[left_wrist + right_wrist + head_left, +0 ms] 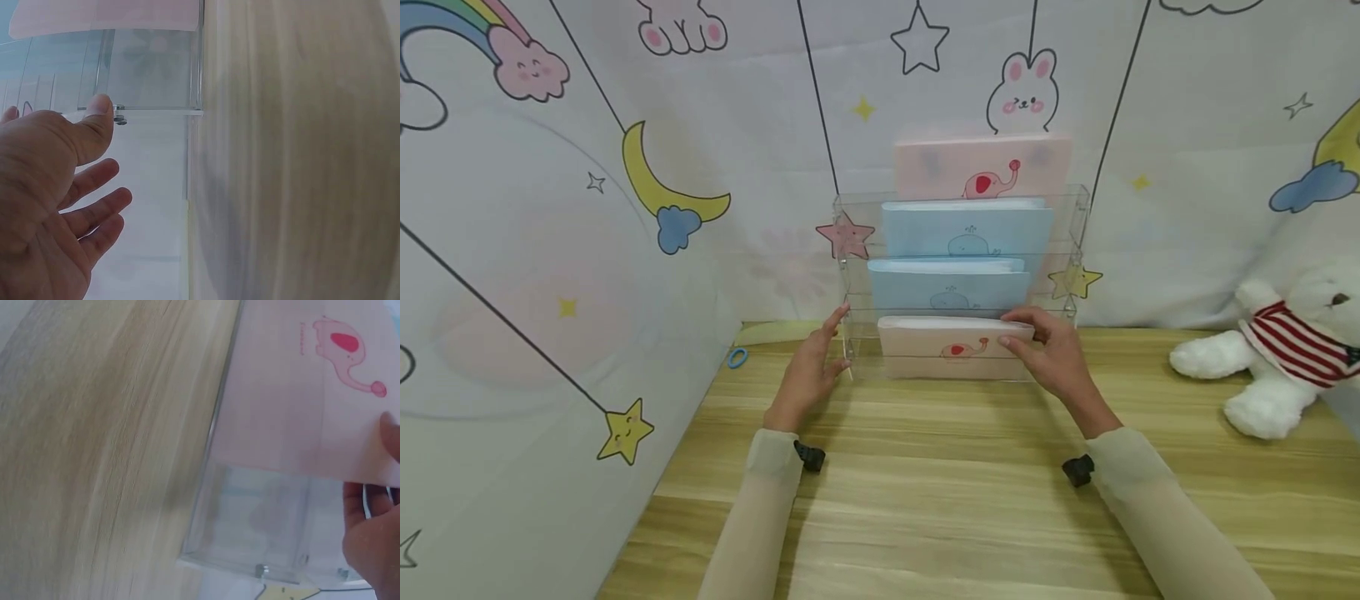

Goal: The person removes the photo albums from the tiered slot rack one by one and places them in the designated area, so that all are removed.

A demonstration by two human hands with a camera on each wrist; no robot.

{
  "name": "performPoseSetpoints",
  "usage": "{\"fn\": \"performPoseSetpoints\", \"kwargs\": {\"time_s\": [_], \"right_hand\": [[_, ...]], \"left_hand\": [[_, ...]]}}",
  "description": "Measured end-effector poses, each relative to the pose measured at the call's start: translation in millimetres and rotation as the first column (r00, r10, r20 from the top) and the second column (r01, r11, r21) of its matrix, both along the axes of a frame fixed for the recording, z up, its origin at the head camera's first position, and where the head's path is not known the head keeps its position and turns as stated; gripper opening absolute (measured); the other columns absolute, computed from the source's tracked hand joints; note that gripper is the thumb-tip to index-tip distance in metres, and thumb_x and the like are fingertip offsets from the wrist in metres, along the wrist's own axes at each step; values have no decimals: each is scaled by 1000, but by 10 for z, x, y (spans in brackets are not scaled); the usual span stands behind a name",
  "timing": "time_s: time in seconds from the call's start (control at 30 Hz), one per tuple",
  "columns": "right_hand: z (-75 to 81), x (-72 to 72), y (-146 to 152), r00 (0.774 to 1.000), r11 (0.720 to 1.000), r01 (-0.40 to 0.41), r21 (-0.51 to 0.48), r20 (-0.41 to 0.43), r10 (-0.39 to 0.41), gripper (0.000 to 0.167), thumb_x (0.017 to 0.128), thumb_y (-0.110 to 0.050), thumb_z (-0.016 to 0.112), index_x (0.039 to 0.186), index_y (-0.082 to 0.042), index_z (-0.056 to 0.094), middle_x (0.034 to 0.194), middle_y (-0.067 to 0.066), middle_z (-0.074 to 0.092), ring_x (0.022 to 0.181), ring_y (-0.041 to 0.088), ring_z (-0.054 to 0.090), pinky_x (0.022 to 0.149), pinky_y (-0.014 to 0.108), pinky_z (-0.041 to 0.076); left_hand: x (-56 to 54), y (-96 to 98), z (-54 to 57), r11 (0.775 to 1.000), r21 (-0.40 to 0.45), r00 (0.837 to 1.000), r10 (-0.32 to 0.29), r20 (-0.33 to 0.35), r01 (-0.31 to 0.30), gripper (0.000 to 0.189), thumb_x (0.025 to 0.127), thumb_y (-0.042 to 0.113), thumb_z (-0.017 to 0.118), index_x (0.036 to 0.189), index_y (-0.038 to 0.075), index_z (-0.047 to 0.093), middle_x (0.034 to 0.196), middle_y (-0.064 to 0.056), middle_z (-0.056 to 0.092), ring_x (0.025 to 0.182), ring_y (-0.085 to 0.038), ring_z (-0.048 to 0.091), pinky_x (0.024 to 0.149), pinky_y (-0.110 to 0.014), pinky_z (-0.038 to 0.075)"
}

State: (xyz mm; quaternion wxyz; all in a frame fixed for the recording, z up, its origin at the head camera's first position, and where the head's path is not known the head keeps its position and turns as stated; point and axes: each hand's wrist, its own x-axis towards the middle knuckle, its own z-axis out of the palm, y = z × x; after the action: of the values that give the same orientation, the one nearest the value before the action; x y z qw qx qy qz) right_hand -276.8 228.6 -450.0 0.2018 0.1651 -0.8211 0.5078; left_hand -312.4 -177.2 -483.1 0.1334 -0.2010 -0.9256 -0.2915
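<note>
A clear acrylic tiered rack (862,346) stands on the table against the printed backdrop. In its lowest front tier sits a pink notebook (910,346) with a red elephant, white page edges along its top. My right hand (1052,354) pinches this notebook at its upper right corner, thumb on the front cover and fingers behind. Two blue notebooks with whales, a front one (898,287) and a rear one (917,229), stand behind, and a taller pink notebook (925,171) is at the back. My left hand (808,367) touches the rack's left side with thumb and index finger, other fingers loose.
At the right sits a white plush bear (1270,408) in a red-striped top. A small blue ring (737,357) and a pale yellow strip (775,332) lie by the table's left back edge. The cartoon-printed backdrop (760,125) closes off the back and left.
</note>
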Motion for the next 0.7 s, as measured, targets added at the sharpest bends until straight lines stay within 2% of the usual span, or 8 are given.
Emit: {"fn": "performPoseSetpoints", "kwargs": {"time_s": [0.2,0.4,0.5,0.7], "right_hand": [[-15,3,-58,993,993,114,-17,-23,-114,22,93,-5,83,115,-8,79,123,15,77,80,3,58,62,16,45],[-30,0,-95,988,987,149,-58,-42,-151,22,91,0,84,111,-8,81,118,15,79,69,2,53,56,17,40],[-36,-1,-121,983,983,171,-61,-49,-174,21,90,0,84,108,-9,81,115,14,79,60,4,43,52,20,34],[-52,-9,-155,978,978,192,-78,-68,-198,18,89,-2,85,104,-11,83,108,14,80,52,7,30,49,23,28]], "left_hand": [[8,7,7,1000,6,1000,-3,-1,3,102,97,12,79,172,44,17,148,-25,62,137,-43,62,108,-64,53],[-1,12,8,1000,10,1000,-6,-2,6,102,98,12,79,172,44,16,148,-23,63,138,-42,61,109,-64,52],[-6,9,1,1000,10,1000,-6,-8,6,103,97,11,79,172,44,17,148,-23,63,138,-42,61,109,-65,52],[3,0,0,1000,8,1000,-3,-8,3,103,97,11,79,172,44,17,147,-24,63,138,-42,61,108,-65,52]]}}
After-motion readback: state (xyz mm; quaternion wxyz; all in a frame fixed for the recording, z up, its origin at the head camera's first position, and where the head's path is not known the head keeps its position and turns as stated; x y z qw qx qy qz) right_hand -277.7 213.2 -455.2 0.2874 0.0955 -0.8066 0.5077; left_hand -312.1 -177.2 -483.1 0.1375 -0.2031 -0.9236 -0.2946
